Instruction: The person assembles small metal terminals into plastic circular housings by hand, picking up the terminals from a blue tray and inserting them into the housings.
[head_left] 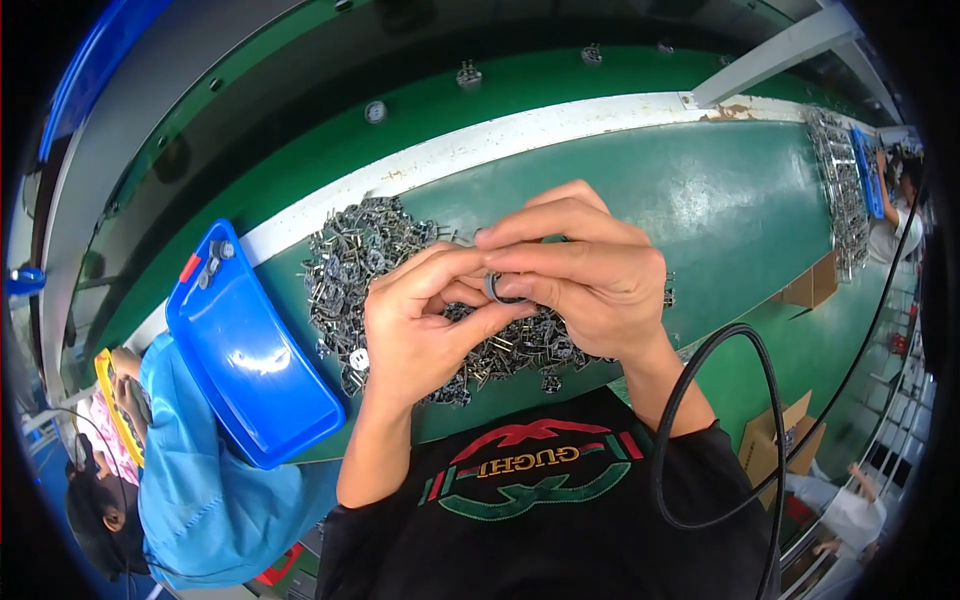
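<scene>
My left hand (425,315) and my right hand (600,275) meet above the green bench. Between their fingertips is a small dark grey round part (493,288) with a ring-like rim, partly covered by the fingers. Both hands are closed on it. Behind and beneath them spreads a heap of small dark parts with metal pins (350,255). One pale round piece (359,358) lies at the heap's near left edge, by my left wrist.
A blue plastic bin (255,350) with several grey round pieces (215,265) stands left. Beyond a white rail (500,135) runs a green belt (430,95) carrying spaced parts. A black cable (665,440) loops by my right arm. Co-workers sit left and far right; a blue sleeve (205,480) is near.
</scene>
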